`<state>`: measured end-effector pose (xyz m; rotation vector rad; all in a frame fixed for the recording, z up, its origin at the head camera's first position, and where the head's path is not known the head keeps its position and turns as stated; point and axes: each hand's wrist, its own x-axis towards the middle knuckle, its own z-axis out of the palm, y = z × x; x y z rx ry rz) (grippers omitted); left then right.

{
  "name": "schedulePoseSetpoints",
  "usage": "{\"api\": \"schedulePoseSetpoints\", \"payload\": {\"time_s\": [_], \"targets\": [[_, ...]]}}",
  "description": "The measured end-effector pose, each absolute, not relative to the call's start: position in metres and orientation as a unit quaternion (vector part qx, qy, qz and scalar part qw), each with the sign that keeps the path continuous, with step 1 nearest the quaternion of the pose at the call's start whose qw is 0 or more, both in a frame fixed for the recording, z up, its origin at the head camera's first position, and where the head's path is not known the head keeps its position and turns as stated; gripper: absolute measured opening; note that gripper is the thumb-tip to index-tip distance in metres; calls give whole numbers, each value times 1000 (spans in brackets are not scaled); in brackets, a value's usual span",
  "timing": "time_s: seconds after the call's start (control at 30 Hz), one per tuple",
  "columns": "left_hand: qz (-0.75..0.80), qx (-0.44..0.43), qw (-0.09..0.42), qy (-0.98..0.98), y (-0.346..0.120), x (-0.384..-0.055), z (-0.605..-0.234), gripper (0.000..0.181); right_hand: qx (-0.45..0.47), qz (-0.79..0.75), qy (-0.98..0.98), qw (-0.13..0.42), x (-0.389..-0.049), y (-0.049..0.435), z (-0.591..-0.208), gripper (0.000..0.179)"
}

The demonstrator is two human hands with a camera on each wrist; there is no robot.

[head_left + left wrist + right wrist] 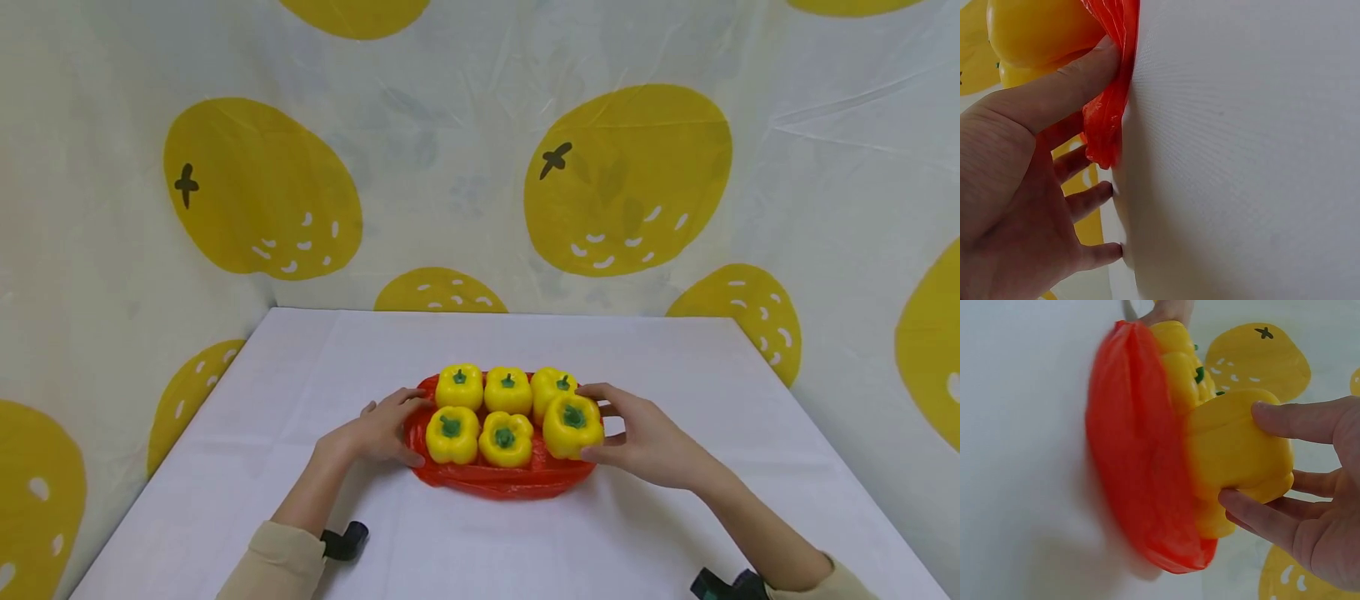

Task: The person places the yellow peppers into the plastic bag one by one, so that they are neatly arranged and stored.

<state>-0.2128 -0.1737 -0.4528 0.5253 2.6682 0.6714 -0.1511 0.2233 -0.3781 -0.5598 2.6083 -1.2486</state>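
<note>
At the table's middle a red plastic bag, with its rim folded down, holds several yellow bell peppers with green stems. My left hand grips the bag's left end. In the left wrist view, the thumb lies on the bag's red edge, while the other fingers spread behind it toward the table. With my right hand I hold a yellow bell pepper at the bag's right front. Thumb and fingers pinch this bell pepper from opposite sides; it overlaps the peppers behind it.
A white cloth covers the table. Behind and beside it hangs a pale curtain printed with large yellow fruit. Black wrist mounts sit on both forearms.
</note>
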Motion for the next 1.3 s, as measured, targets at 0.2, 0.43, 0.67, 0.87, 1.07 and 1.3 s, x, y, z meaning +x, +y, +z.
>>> {"api": "schedulePoseSetpoints", "payload": {"time_s": [0.2,0.43,0.67,0.87,1.07,1.3], "targets": [[235,181,171,940,-172,-212,-450,83,-184,-413,885,113,-150,215,-389,67],[234,178,173,940,-169,-211,-448,82,-188,-368,907,84,-153,211,-403,69],[237,184,175,938,-170,-211,-445,82,-160,-361,916,74,-153,207,-413,72],[235,198,175,936,-175,-211,-448,80,-151,-368,915,73,-152,206,-417,74],[256,203,181,928,-183,-212,-450,79,-168,-386,905,54,-153,210,-414,74],[326,186,157,914,-191,-214,-446,67,-178,-421,888,49,-159,225,-403,66]]}}
